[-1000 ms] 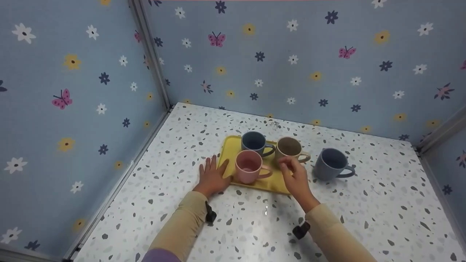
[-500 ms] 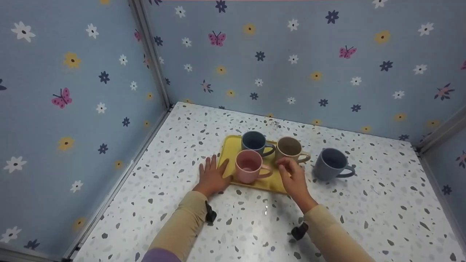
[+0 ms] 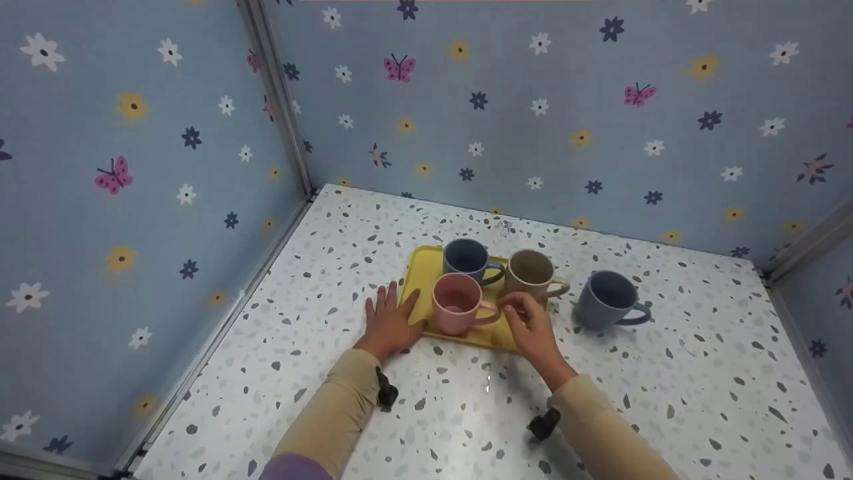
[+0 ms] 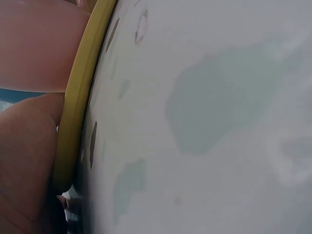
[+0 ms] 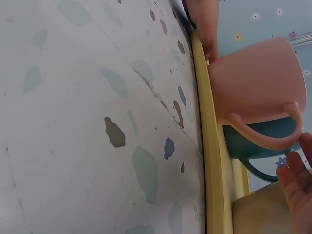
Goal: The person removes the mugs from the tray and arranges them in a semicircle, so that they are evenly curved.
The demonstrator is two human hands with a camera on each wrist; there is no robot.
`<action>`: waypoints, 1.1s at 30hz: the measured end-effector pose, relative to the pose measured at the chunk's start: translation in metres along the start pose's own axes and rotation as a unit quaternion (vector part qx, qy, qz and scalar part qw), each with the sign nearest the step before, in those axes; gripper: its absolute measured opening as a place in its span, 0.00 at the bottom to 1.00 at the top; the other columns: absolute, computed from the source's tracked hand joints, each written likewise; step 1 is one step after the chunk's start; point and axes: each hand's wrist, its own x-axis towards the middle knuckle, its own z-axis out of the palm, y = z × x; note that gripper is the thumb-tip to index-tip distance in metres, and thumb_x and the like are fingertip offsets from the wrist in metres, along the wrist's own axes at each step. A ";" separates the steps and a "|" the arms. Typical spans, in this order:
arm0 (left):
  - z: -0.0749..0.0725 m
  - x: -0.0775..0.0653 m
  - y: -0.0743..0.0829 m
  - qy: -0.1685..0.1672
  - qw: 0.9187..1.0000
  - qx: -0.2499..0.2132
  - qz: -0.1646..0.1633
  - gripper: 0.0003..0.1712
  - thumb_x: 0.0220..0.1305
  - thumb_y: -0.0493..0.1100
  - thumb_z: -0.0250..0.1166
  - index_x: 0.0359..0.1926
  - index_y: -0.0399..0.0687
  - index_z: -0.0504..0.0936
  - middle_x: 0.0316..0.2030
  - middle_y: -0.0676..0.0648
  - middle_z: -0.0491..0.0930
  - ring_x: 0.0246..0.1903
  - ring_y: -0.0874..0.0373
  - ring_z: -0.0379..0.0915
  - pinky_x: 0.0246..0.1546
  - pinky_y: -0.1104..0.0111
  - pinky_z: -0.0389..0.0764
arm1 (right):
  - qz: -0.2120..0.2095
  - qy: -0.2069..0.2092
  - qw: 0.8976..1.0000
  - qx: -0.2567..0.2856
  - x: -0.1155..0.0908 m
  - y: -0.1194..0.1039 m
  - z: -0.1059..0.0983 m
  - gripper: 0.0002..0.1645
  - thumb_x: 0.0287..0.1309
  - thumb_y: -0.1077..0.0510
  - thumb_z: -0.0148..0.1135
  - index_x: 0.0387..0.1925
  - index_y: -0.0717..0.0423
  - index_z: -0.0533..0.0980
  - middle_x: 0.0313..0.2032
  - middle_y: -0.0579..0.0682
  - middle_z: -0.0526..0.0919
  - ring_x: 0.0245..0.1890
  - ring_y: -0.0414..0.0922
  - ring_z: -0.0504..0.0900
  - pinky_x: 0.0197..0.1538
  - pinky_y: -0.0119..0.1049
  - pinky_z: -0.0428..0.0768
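Shifted left since the earlier frame, the right hand (image 3: pixel 533 328) hung beside the handle (image 3: pixel 490 316) of the pink mug (image 3: pixel 451 316), fingers (image 5: pixel 291 183) loosely bent, touch unclear; the left hand (image 3: pixel 389 329) spread wide at the yellow tray's (image 3: pixel 420 268) left edge. That mug stood near the tray's front-left corner, blue mug (image 3: pixel 464 259) and beige mug (image 3: pixel 531 268) behind, grey-blue mug (image 3: pixel 596 310) on the worktop (image 3: pixel 700 353) beyond the right edge.

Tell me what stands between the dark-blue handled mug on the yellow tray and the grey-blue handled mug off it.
A beige, round, handled mug stands between them in the head view.
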 end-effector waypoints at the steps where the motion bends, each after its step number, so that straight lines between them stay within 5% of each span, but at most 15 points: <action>1: 0.000 0.000 0.001 -0.002 1.000 0.003 -0.001 0.43 0.69 0.68 0.49 0.80 0.65 0.52 0.80 0.37 0.32 0.78 0.37 0.21 0.72 0.41 0.23 | -0.001 -0.002 1.000 0.000 -0.001 -0.005 0.000 0.09 0.68 0.71 0.54 0.46 0.70 0.77 0.44 0.62 0.84 0.48 0.53 0.82 0.58 0.47 0.79; 13: -0.003 -0.003 0.003 -0.006 1.000 0.003 -0.008 0.42 0.69 0.67 0.48 0.80 0.64 0.52 0.80 0.37 0.32 0.78 0.38 0.21 0.73 0.42 0.23 | 0.000 -0.015 1.000 0.010 0.002 -0.010 0.006 0.08 0.68 0.71 0.55 0.46 0.72 0.76 0.44 0.63 0.83 0.49 0.56 0.83 0.57 0.51 0.80; 20: -0.008 -0.008 0.009 0.011 1.000 0.010 0.000 0.42 0.69 0.66 0.50 0.80 0.62 0.56 0.80 0.35 0.37 0.78 0.36 0.26 0.73 0.39 0.29 | 0.017 -0.019 1.000 -0.003 0.008 0.029 0.017 0.09 0.71 0.64 0.56 0.48 0.62 0.78 0.44 0.53 0.84 0.49 0.48 0.83 0.57 0.47 0.80; 25: -0.008 -0.006 0.009 0.007 1.000 0.008 -0.005 0.42 0.69 0.67 0.49 0.80 0.63 0.54 0.80 0.35 0.35 0.78 0.36 0.24 0.73 0.40 0.27 | 0.035 -0.024 0.999 -0.003 0.009 0.027 0.022 0.10 0.72 0.63 0.54 0.50 0.62 0.78 0.45 0.53 0.83 0.49 0.49 0.82 0.57 0.49 0.80; 33: -0.008 -0.007 0.009 0.005 1.000 0.008 -0.006 0.43 0.69 0.67 0.49 0.80 0.62 0.54 0.79 0.34 0.35 0.78 0.36 0.25 0.73 0.39 0.27 | 0.045 -0.033 0.998 0.022 0.011 0.026 0.030 0.10 0.73 0.63 0.54 0.49 0.61 0.78 0.44 0.51 0.83 0.47 0.49 0.82 0.50 0.37 0.82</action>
